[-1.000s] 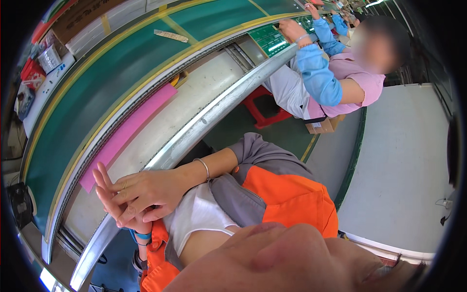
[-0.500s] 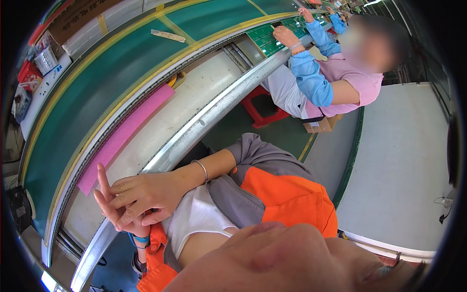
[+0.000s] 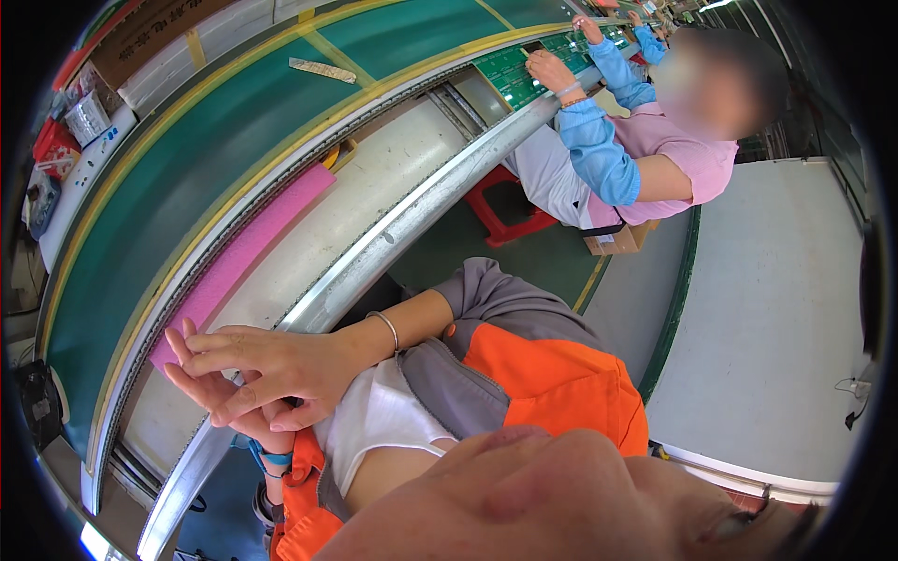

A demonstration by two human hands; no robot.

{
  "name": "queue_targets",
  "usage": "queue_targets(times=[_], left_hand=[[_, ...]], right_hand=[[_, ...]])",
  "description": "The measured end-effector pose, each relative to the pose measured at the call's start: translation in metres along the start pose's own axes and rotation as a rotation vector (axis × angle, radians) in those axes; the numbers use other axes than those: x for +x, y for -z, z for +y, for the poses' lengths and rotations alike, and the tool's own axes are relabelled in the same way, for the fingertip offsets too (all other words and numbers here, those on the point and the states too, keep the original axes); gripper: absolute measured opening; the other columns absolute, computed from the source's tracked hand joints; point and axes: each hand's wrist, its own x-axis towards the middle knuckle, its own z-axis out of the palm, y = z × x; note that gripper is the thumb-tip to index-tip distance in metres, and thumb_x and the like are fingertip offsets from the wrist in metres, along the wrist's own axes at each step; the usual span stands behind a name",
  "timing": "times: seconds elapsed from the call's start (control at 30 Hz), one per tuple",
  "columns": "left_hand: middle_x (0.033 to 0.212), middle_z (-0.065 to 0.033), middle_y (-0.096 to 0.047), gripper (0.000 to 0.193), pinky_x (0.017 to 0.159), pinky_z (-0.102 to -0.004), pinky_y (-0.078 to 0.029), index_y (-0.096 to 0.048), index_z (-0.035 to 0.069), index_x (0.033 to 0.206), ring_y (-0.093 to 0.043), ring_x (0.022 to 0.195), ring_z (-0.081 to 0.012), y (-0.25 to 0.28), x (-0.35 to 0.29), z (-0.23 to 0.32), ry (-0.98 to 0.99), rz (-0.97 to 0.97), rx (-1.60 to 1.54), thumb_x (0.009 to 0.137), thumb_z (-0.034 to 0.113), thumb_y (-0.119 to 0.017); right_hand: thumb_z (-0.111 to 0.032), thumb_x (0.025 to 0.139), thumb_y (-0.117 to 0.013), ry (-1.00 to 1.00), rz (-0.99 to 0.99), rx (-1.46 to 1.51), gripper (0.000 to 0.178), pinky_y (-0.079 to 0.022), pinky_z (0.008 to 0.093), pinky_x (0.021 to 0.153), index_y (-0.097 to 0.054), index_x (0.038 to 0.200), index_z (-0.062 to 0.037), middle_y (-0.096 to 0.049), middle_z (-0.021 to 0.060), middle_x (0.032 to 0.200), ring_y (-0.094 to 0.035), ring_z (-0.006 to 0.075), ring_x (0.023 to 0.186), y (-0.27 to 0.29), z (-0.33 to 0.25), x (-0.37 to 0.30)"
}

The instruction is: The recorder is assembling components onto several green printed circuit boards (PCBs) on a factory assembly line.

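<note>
My right hand (image 3: 290,369), with a silver bangle at its wrist, lies across my left hand (image 3: 210,393) near the metal rail (image 3: 351,276). The right fingers stretch out loosely, and the back of that hand faces up. Beneath it, the left hand is partly covered; its visible fingers are extended and apart, and a blue band (image 3: 273,458) circles its wrist. No object shows in either hand. Beyond the fingertips a pink foam strip (image 3: 243,252) lies along the conveyor's edge.
A green conveyor belt (image 3: 187,187) curves past, with a flat, pale strip (image 3: 323,70) on it. At the upper right a co-worker (image 3: 608,150) in blue sleeves handles a green circuit board (image 3: 510,77). A red stool (image 3: 510,215) stands below. Boxes (image 3: 154,42) line the far side.
My fingers have shifted: the right ones now reach out straighter over the left hand, and the left fingertips have moved slightly. The co-worker and the belt items look nearly the same.
</note>
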Motion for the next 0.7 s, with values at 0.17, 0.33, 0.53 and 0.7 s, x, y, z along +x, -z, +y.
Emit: queue_targets(times=[0.17,0.33,0.53,0.7], left_hand=[[0.166,-0.0283,-0.032,0.072,0.122,-0.0576,-0.033,-0.033,0.021,0.164,-0.038,0.151,-0.0474,0.011,0.002,0.006,-0.029,-0.060,0.028,0.102,0.038,-0.066],[0.167,-0.0278,-0.032,0.072,0.122,-0.0578,-0.032,-0.033,0.021,0.164,-0.037,0.152,-0.0474,0.011,0.012,-0.001,-0.055,-0.129,0.048,0.102,0.036,-0.067],[0.168,-0.0271,-0.031,0.072,0.122,-0.0580,-0.032,-0.033,0.021,0.164,-0.036,0.152,-0.0474,0.016,0.008,-0.004,-0.038,-0.203,0.078,0.102,0.035,-0.067],[0.168,-0.0266,-0.030,0.072,0.122,-0.0582,-0.031,-0.033,0.021,0.164,-0.035,0.153,-0.0473,0.024,0.003,0.001,-0.008,-0.243,0.138,0.102,0.034,-0.068]], right_hand=[[-0.011,0.078,-0.073,-0.018,0.029,0.056,0.063,-0.029,0.0646,0.120,-0.064,0.140,-0.0125,-0.029,0.0242,0.166,-0.031,0.0483,0.153,-0.001,-0.002,0.000],[-0.010,0.078,-0.071,-0.009,0.008,0.005,0.068,-0.031,0.0616,0.120,-0.059,0.146,-0.0117,-0.027,0.0218,0.169,-0.031,0.0481,0.153,-0.002,0.000,-0.005],[-0.012,0.082,-0.068,-0.004,0.024,0.018,0.063,-0.035,0.0608,0.117,-0.061,0.144,-0.0112,-0.031,0.0200,0.168,-0.036,0.0485,0.149,-0.004,0.002,-0.006],[-0.009,0.081,-0.067,-0.042,-0.005,0.008,0.061,-0.038,0.0602,0.115,-0.064,0.142,-0.0130,-0.039,0.0186,0.164,-0.041,0.0479,0.146,0.001,-0.001,-0.004]])
